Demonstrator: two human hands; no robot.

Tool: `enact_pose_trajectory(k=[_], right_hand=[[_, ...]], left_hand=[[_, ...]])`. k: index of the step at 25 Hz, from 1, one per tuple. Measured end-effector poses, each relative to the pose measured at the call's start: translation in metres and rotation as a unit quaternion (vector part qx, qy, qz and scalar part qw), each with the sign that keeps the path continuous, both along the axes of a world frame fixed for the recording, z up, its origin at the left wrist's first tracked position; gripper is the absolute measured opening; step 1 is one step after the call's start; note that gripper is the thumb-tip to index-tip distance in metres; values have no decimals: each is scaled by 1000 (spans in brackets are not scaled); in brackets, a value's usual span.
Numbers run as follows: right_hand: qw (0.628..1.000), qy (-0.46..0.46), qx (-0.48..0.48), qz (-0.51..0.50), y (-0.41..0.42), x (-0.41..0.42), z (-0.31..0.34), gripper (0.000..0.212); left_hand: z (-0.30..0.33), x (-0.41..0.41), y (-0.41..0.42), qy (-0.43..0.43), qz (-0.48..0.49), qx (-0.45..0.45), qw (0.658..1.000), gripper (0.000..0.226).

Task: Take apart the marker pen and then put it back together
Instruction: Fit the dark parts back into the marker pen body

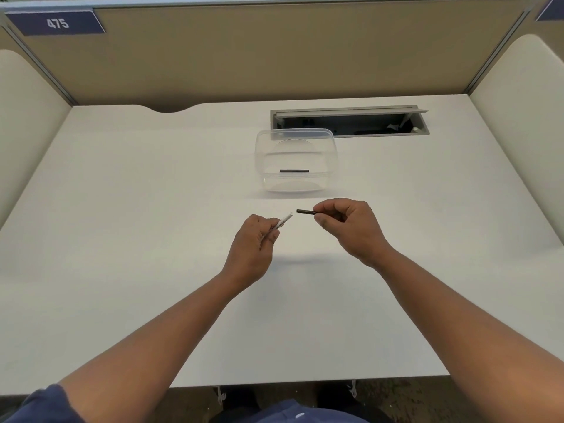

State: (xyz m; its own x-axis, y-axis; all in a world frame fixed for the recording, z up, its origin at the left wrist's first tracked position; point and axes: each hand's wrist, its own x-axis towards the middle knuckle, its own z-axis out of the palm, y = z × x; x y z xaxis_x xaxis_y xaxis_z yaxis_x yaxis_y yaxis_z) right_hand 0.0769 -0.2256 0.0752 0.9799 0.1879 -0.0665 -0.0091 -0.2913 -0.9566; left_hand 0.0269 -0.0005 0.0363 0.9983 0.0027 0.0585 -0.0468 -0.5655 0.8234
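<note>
My left hand [254, 242] grips the white marker barrel [283, 220], whose open end sticks out up and to the right. My right hand [351, 227] pinches a thin black marker part [306, 211] that points left toward the barrel's end. A small gap separates the two pieces above the white desk [152, 239]. A second thin black marker piece [294, 171] lies inside the clear plastic container [268, 166] just behind my hands.
An open grey cable tray [351, 122] is sunk into the desk behind the container. Beige partition walls enclose the desk at the back and both sides. A blue label reading 475 [56, 23] is at the upper left.
</note>
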Motion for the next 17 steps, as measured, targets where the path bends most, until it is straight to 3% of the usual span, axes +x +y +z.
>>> enact_pose_trajectory(k=[17], right_hand=[[998, -2, -46, 33, 0, -3, 6, 16]], left_hand=[[12, -2, 3, -11, -22, 52, 998, 27]])
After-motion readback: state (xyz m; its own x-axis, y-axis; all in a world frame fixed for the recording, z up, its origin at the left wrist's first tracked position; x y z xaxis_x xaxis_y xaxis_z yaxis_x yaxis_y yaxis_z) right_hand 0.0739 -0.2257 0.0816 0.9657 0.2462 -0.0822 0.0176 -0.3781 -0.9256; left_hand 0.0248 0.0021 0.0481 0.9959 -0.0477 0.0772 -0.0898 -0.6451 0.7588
